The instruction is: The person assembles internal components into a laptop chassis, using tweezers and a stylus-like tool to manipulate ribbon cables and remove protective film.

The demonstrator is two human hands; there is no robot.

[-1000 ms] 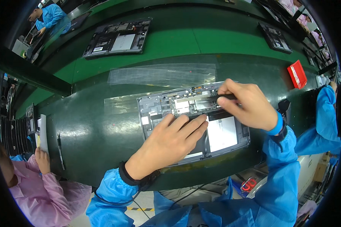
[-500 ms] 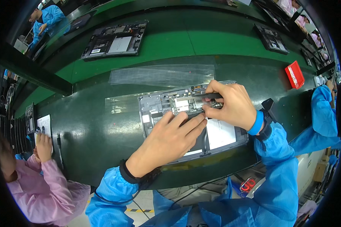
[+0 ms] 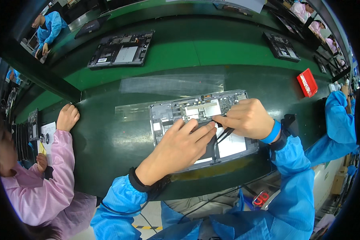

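An opened laptop base lies before me, its circuit board along the far side and a white-labelled battery nearer. My left hand rests over the middle of it with fingers spread, tips by the near edge of the board. Against those tips is the pointing finger of my right hand, whose other fingers are curled. Thin dark strands show below the right hand; whether they are cables or a tool in its grasp, I cannot tell. The curled fingers hide what they hold.
Clear plastic sheets lie beyond the laptop. A red bin stands to the right. Two more opened laptop bases sit on the green strip. At left a co-worker in pink has one hand at the table; another person's blue sleeve is at right.
My right hand has drawn back from over the circuit board toward the near side, uncovering the board's right part, and its fingers have curled. The pink-sleeved co-worker's hand has moved farther up the table.
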